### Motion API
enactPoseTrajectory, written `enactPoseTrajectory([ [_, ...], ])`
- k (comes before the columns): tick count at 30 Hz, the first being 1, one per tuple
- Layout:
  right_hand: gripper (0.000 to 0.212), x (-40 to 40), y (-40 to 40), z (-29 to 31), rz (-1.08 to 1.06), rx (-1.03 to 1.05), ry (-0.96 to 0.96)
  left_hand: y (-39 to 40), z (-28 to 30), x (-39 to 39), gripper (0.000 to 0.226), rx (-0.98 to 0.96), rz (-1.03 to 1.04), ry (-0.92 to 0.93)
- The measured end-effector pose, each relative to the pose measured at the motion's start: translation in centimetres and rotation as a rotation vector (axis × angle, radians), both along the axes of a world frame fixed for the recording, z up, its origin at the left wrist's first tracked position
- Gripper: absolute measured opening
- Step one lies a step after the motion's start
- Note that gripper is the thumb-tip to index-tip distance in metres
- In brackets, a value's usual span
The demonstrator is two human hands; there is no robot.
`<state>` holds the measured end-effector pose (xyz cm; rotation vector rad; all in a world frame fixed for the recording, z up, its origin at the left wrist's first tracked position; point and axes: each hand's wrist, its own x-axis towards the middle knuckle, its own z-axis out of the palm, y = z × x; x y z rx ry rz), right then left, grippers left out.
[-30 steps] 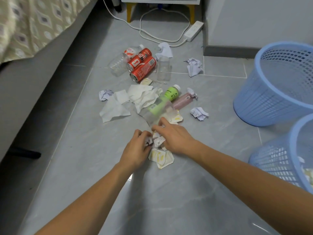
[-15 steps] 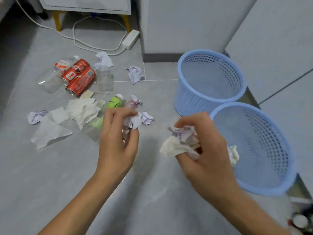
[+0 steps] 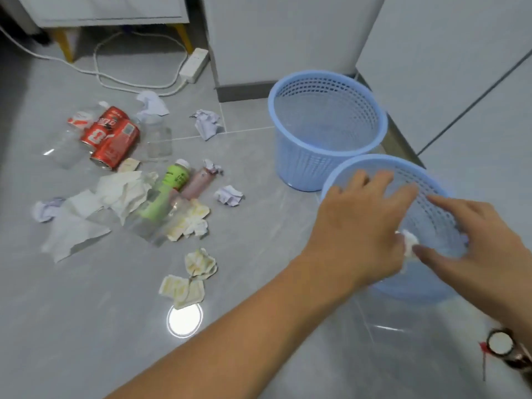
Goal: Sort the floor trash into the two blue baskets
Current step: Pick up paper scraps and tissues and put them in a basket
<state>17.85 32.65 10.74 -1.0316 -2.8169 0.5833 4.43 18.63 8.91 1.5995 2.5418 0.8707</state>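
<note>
Hands spread over near basket.

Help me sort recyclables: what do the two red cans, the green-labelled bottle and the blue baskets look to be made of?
The two red cans look like thin metal, likely aluminium: glossy printed sides, a silvery rim on one end. The green-labelled bottle seems to be clear plastic with a white cap. The blue baskets look like matte moulded plastic, with perforated lattice walls.

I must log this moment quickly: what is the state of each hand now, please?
Left hand: open, fingers spread over the nearer blue basket, holding nothing.
Right hand: open, fingers spread over the same basket, holding nothing.
</note>
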Motion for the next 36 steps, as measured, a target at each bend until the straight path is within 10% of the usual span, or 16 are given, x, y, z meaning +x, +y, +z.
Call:
enactPoseTrajectory([
  [7,0.009,-9.0,-13.6,0.5,0.422,-0.195,0.567,-14.6,-10.7,-1.8,0.018,0.277,0.518,-0.188],
  [14,0.069,-17.2,-22.1,-18.1,0.829,-0.231,-0.144,-27.6,-20.1,-1.7,0.078,-0.402,0.827,-0.372],
  [18,0.066,-18.5,-23.3,-22.0,0.987,-0.090,-0.233,-27.4,-21.1,-1.4,0.083,-0.452,0.815,-0.348],
  [29,0.015,-17.3,-18.9,-23.4,0.915,-0.106,-0.134,-25.4,-21.5,-0.9,0.020,-0.419,0.629,-0.331],
  [36,0.019,-11.6,-16.3,-9.1,0.660,-0.248,0.187,-22.7,-15.7,-2.3,0.008,-0.011,0.563,-0.345],
])
